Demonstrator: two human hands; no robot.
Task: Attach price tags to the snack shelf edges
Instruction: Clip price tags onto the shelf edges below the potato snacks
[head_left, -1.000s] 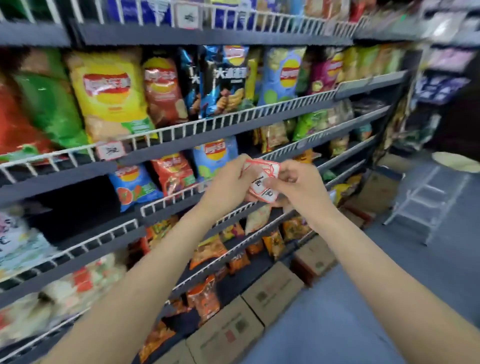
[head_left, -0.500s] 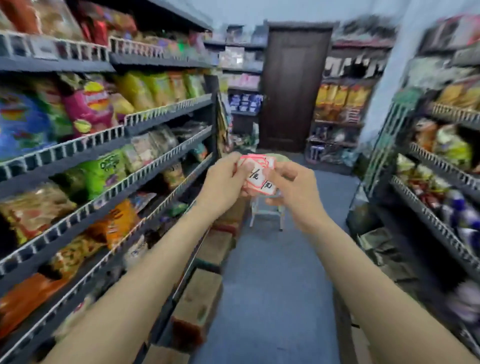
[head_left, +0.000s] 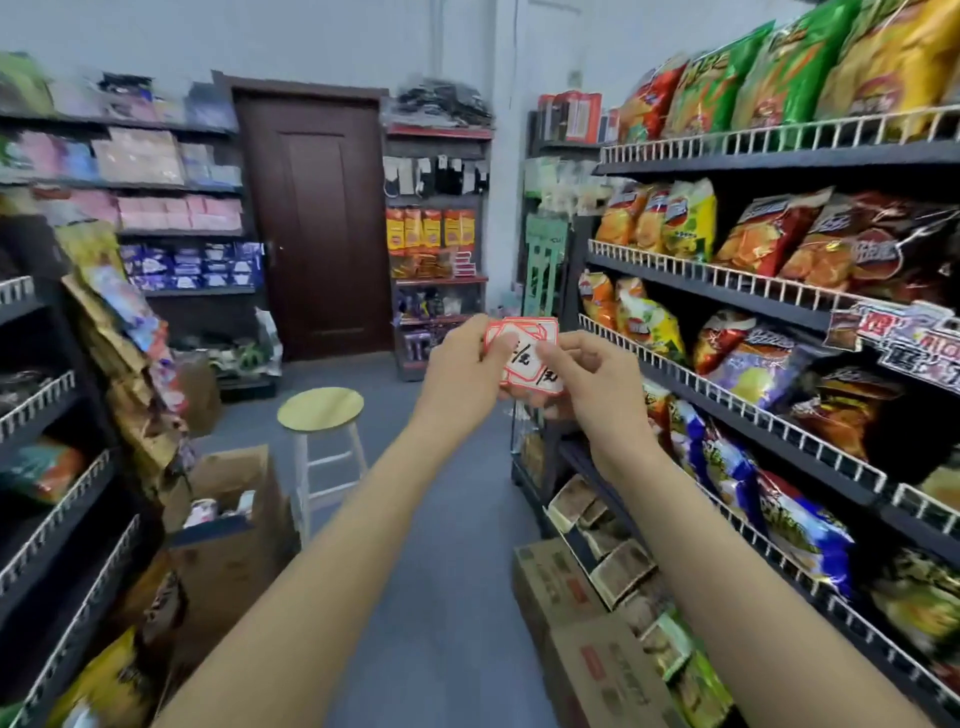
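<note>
A small stack of white price tags (head_left: 525, 358) with red borders and black handwriting is held in front of me at chest height. My left hand (head_left: 462, 371) grips the stack's left side. My right hand (head_left: 592, 376) pinches the front tag from the right, thumb on its face. The snack shelf (head_left: 737, 291) with white wire edge rails runs along my right, filled with chip bags. A few tags (head_left: 904, 338) hang on the edge of that shelf at the far right.
A round-topped stool (head_left: 321, 410) stands in the aisle ahead. Open cardboard boxes (head_left: 228, 525) sit on the floor at left, more boxes (head_left: 576, 618) at right below the shelf. Another snack rack (head_left: 57, 467) lines the left. A dark door (head_left: 317, 218) closes the aisle's far end.
The view has swung right, from the left snack rack, across the aisle, to the right shelf. Both hands kept hold of the tag stack in front of me.
</note>
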